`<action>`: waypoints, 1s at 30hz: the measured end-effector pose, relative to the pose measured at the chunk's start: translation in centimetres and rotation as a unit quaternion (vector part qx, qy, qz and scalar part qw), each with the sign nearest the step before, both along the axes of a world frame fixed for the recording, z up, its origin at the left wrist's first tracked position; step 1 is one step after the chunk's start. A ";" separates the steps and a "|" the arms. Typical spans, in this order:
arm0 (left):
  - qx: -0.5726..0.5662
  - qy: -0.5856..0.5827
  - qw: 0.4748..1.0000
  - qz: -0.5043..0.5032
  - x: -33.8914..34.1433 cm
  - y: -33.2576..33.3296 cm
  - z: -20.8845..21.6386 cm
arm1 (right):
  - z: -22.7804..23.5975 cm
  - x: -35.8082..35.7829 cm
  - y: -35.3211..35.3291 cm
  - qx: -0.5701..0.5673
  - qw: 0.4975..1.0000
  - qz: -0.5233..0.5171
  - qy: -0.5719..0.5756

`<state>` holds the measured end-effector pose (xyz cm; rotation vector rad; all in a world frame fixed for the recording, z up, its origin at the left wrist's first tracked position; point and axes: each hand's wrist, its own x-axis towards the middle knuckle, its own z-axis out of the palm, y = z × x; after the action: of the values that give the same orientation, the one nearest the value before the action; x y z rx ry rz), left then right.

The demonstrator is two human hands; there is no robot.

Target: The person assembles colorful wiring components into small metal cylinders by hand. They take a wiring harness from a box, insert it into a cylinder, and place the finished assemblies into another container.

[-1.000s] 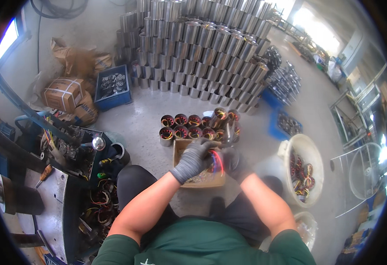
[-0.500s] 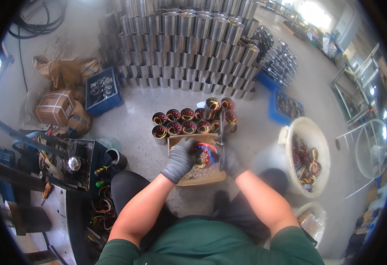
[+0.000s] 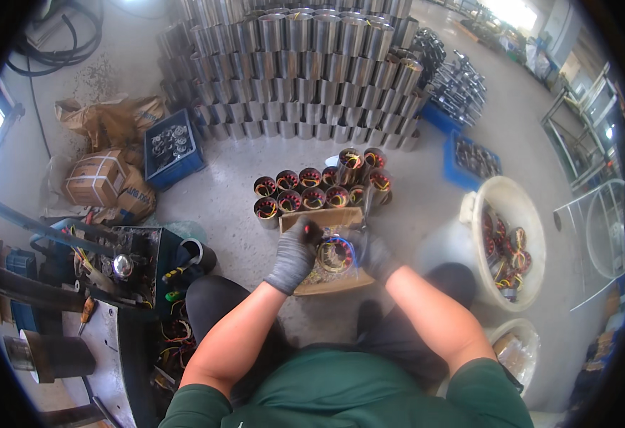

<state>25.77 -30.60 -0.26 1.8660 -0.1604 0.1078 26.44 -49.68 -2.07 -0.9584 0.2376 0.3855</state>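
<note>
In the last half second, the coil ring (image 3: 336, 260) turns its open face more to the camera, so the windings show more clearly. The red and blue wires, which stand out loosely a moment earlier, now lie closer to it, and a blue wire (image 3: 353, 250) bends along its right edge. In my judgement, this makes the windings easier to reach. The ring is above or inside the cardboard box (image 3: 335, 287), between the two hands; I cannot tell if it rests on the scraps there.

The left hand (image 3: 295, 250), gloved in grey, has bent fingers close together, just beside the ring's left edge; whether they grip it, I cannot tell. The right hand (image 3: 380, 258) is blurred; its fingers seem to be closed around a long metal tool (image 3: 367, 205), which points away from the person.
</note>
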 end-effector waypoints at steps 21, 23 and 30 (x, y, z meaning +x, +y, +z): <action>0.016 -0.048 0.988 -0.148 -1.2 -1.5 -1.2 | -0.7 0.3 0.5 -0.133 0.989 -0.066 0.019; 0.150 -0.108 0.975 -0.122 -0.7 -1.3 -1.4 | -0.7 0.3 0.4 -0.222 0.975 -0.013 -0.009; -0.150 -0.068 0.983 0.083 2.2 2.7 -0.1 | -0.1 0.3 0.1 -0.253 0.966 -0.022 -0.043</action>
<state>27.97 -27.87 -0.37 1.5683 -0.0776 0.3569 26.75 -49.55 -2.21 -1.4665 0.2853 0.2428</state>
